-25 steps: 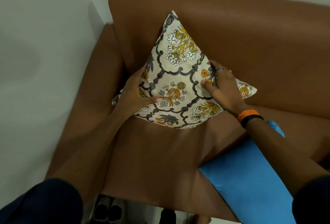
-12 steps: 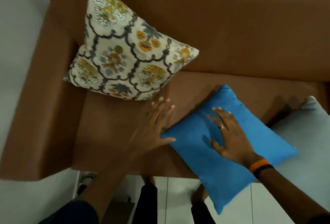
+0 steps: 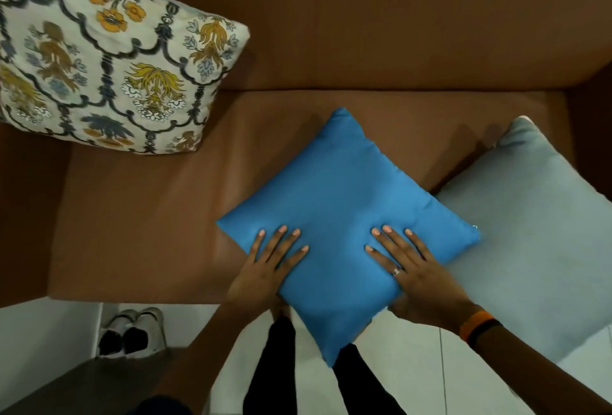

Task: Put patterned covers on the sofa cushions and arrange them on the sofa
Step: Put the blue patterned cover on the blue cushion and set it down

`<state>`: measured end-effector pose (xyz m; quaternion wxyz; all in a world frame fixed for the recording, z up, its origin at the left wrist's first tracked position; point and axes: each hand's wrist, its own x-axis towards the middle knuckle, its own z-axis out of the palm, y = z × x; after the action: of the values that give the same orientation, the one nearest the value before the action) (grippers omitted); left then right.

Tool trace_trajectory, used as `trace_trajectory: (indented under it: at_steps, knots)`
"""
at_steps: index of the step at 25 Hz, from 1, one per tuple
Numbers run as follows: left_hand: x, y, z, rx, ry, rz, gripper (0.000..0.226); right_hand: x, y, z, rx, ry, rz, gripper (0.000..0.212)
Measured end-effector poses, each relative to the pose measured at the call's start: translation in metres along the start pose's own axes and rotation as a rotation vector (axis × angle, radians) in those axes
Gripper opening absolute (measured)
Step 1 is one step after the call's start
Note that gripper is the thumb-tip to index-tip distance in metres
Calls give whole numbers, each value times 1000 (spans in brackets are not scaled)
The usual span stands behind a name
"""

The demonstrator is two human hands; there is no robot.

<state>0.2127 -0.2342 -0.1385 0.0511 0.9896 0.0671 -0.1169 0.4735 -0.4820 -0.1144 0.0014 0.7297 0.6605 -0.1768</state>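
Note:
A plain blue cushion [image 3: 344, 189] lies cornerwise on the brown sofa seat [image 3: 149, 216], its near corner hanging over the front edge. My left hand [image 3: 265, 269] grips its lower left edge, fingers spread on top and thumb hidden beneath. My right hand [image 3: 414, 272], with a ring and an orange wristband, grips the lower right edge the same way. A cushion in a floral patterned cover [image 3: 109, 60] leans against the backrest in the sofa's left corner, apart from both hands.
A pale grey cushion [image 3: 536, 232] lies on the seat to the right, partly under the blue one. The left armrest [image 3: 26, 209] borders the seat. A pair of shoes [image 3: 132, 332] stands on the white tiled floor below, beside my legs.
Both hands left the patterned cushion in the corner and moved right to the blue cushion. They now grip its near edges, and it has turned and shifted toward the seat's front.

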Motion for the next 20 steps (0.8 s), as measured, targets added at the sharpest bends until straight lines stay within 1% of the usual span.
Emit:
trace_trajectory:
  at_steps: [2,3,4,6,7,9,10,11,12,13,14,15,16,17,18,19,20]
  knots:
    - [16,-3,3,-47,24,-66,133,13,9,9,2,47,3,103]
    - [18,-1,-5,-102,0,-93,128,19,10,8,6,73,18,97]
    - [19,0,-12,-162,35,-91,123,23,9,5,13,109,23,89]
    - [16,-9,-23,-367,106,-62,106,25,5,-11,100,147,39,82]
    - [20,-14,-38,-423,81,-108,94,26,6,-28,188,148,52,83]
    - [32,-33,-102,-438,-127,-339,66,35,11,-77,369,153,92,80]
    - [37,-48,-116,-456,-268,-491,56,43,16,-104,426,154,108,78]
    - [63,-58,-133,-567,-474,-635,56,52,22,-132,459,161,131,75]
    - [84,-68,-155,-661,-513,-746,60,62,31,-160,484,165,164,72]
    - [95,-85,-175,-679,-432,-747,65,71,40,-189,514,166,228,66]
    - [96,-103,-190,-601,-261,-644,67,80,50,-216,572,161,313,58]
    - [91,-119,-207,-710,-82,-411,70,88,62,-240,651,149,388,45]
    - [106,-135,-246,-794,42,-315,74,98,76,-260,750,127,435,38]
    - [121,-145,-276,-861,137,-260,75,108,88,-275,839,136,434,42]
    - [132,-159,-293,-860,224,-204,76,123,99,-288,918,166,409,53]
    - [144,-171,-302,-883,253,-199,75,140,107,-296,971,202,396,63]
    - [161,-180,-302,-910,268,-212,75,156,114,-297,1013,229,401,68]
